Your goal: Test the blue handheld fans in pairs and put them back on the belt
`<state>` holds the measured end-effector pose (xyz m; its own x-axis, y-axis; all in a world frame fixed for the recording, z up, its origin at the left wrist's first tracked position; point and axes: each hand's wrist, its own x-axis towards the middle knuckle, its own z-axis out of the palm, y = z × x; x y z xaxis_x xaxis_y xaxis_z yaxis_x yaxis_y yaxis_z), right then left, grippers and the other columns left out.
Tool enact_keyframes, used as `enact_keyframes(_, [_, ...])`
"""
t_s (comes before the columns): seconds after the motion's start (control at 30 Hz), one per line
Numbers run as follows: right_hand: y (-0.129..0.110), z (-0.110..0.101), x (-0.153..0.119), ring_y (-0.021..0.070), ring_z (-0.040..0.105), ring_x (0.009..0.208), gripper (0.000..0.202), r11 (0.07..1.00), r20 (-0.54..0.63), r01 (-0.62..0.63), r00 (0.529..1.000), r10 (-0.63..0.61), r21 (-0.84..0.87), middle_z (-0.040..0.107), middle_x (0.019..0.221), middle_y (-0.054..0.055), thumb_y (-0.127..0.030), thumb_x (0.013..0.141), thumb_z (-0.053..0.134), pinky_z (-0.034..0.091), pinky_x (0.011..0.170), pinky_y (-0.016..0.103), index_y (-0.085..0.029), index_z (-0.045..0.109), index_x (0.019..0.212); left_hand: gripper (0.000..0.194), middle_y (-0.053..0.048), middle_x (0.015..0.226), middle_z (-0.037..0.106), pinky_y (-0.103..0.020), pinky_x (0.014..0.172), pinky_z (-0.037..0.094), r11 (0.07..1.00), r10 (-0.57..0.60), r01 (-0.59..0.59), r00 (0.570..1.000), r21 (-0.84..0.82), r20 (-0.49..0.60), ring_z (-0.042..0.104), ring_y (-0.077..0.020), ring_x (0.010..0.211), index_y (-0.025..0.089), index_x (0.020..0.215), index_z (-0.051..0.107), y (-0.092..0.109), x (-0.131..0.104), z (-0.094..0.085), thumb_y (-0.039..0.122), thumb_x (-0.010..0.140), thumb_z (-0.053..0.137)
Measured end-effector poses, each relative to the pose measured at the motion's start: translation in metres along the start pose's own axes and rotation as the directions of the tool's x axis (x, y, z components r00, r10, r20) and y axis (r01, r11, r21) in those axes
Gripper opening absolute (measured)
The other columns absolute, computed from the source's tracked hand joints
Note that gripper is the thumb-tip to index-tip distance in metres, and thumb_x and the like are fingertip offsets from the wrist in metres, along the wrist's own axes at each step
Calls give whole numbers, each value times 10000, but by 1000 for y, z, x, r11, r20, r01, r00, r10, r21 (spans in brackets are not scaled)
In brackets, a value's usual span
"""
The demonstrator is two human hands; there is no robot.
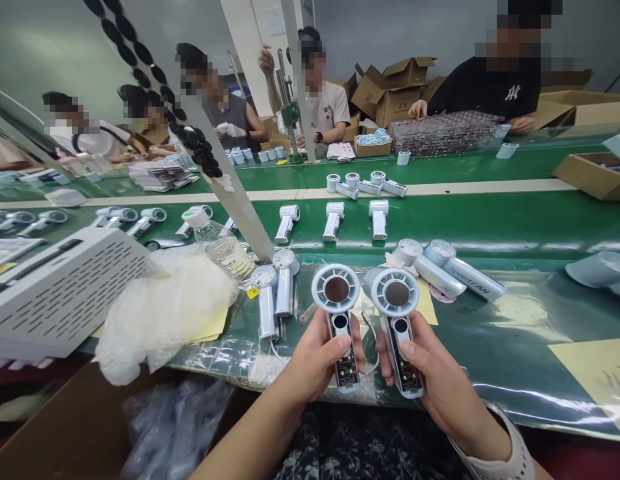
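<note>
My left hand [323, 347] is wrapped round the handle of a light blue handheld fan [336, 279], its thumb lying on the handle front below a dark round spot. A matching handheld fan [409, 280] stands upright in my right hand [430, 357], the thumb likewise on the handle front. Both fans face me, with a dark disc in the middle of each ringed head and a circuit-like panel along the lower handle. Beyond them, two more fans [467, 277] lie on the bench. Left of my hands, another pair of fans [285, 293] lies side by side.
A green conveyor [490, 193] crosses ahead with several fans on it. A slanted metal post [240, 213] rises at the left, near a clear bottle [223, 250], plastic bags [165, 313] and a slotted white box [65, 287]. Several co-workers sit across the line.
</note>
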<state>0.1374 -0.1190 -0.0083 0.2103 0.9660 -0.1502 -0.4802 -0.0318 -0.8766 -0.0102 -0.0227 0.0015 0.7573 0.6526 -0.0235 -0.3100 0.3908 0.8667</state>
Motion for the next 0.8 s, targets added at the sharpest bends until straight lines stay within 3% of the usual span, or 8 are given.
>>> enact_keyframes(0.2, [-4, -1, 0, 144, 537, 605, 436, 998, -24, -52, 998, 53, 36, 621, 908, 30, -461, 880, 637, 472, 552, 291, -261, 487, 1237, 361, 19, 824, 573, -261, 532, 470, 999, 39, -38, 997, 18, -66, 579, -115, 575, 199, 979, 522, -1, -1, 0, 403, 778, 742])
enact_keyframes(0.37, [-3, -2, 0, 142, 546, 593, 403, 999, -13, -11, 1000, 12, 37, 616, 846, 23, -463, 867, 656, 458, 519, 271, -240, 524, 1175, 328, 17, 814, 589, -323, 618, 503, 996, 50, -47, 998, 76, -34, 601, -138, 585, 195, 983, 540, 2, 0, 0, 394, 791, 718])
enact_keyframes(0.47, [1, -5, 3, 135, 548, 552, 403, 999, -68, -9, 998, 12, 45, 630, 790, 7, -463, 849, 683, 440, 469, 246, -241, 518, 1142, 360, -7, 872, 642, -337, 634, 511, 989, 1, 20, 990, 149, -139, 643, -165, 615, 200, 986, 503, 0, 3, 0, 374, 778, 740])
enact_keyframes(0.57, [1, -6, 5, 150, 579, 523, 382, 989, -28, -67, 997, 71, 132, 672, 779, 23, -531, 880, 631, 436, 434, 250, -243, 538, 1114, 514, -14, 853, 678, -320, 580, 501, 982, -41, 82, 971, 169, -235, 658, -183, 590, 222, 1030, 443, -4, 5, -1, 448, 728, 792])
enact_keyframes(0.63, [0, -5, 7, 183, 641, 602, 401, 973, 17, -106, 994, 105, 205, 707, 830, 65, -586, 896, 583, 507, 506, 293, -214, 609, 1046, 494, -14, 829, 694, -302, 528, 482, 986, -38, 76, 970, 151, -239, 652, -183, 550, 234, 1045, 429, -5, 4, 0, 542, 783, 713])
enact_keyframes(0.7, [-3, -4, 7, 245, 701, 802, 427, 958, 35, -126, 992, 121, 259, 739, 956, 114, -590, 890, 592, 577, 683, 365, -189, 682, 1008, 421, -25, 846, 713, -302, 506, 480, 992, -27, 51, 981, 118, -194, 663, -195, 547, 241, 1057, 433, -3, 2, 1, 586, 865, 581])
enact_keyframes(0.8, [-7, -1, 4, 312, 691, 1033, 381, 949, 70, -129, 991, 114, 288, 742, 1133, 134, -527, 895, 617, 560, 887, 471, -202, 741, 1050, 366, -38, 920, 729, -322, 559, 521, 993, 0, 12, 994, 115, -106, 702, -217, 632, 251, 1096, 441, 5, -6, 5, 546, 901, 536])
